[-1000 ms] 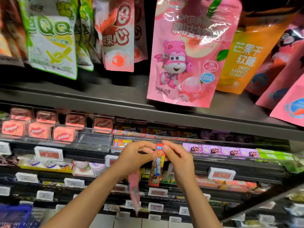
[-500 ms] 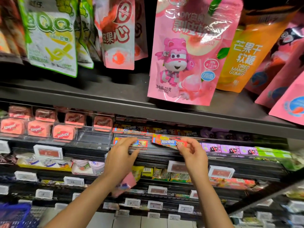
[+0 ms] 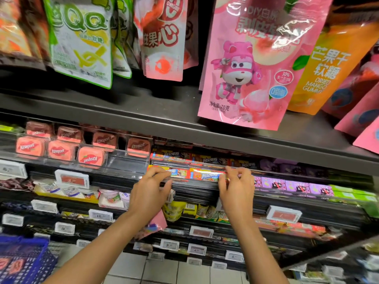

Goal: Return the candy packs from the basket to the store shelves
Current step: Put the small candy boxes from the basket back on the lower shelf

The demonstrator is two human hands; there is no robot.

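A long colourful candy stick pack lies flat in the front row of the shelf tray, beside others of its kind. My right hand pinches its right end with curled fingertips. My left hand is just to the left; its fingertips touch the neighbouring stick pack at the tray's front lip. A small pink candy pack hangs below that palm, held by the lower fingers and partly hidden by the wrist. The blue basket shows at the bottom left corner.
Large hanging bags crowd the upper shelf: a pink peach gummy bag, an orange mango gummy bag, a green QQ bag. Clear bins of red Kissport tins sit left of the tray, purple packs right. Price tags line the lower shelves.
The stick pack went from upright between both hands to lying flat in the shelf tray. Both hands rose to the tray's front edge, and the pink pack stayed under the left palm.
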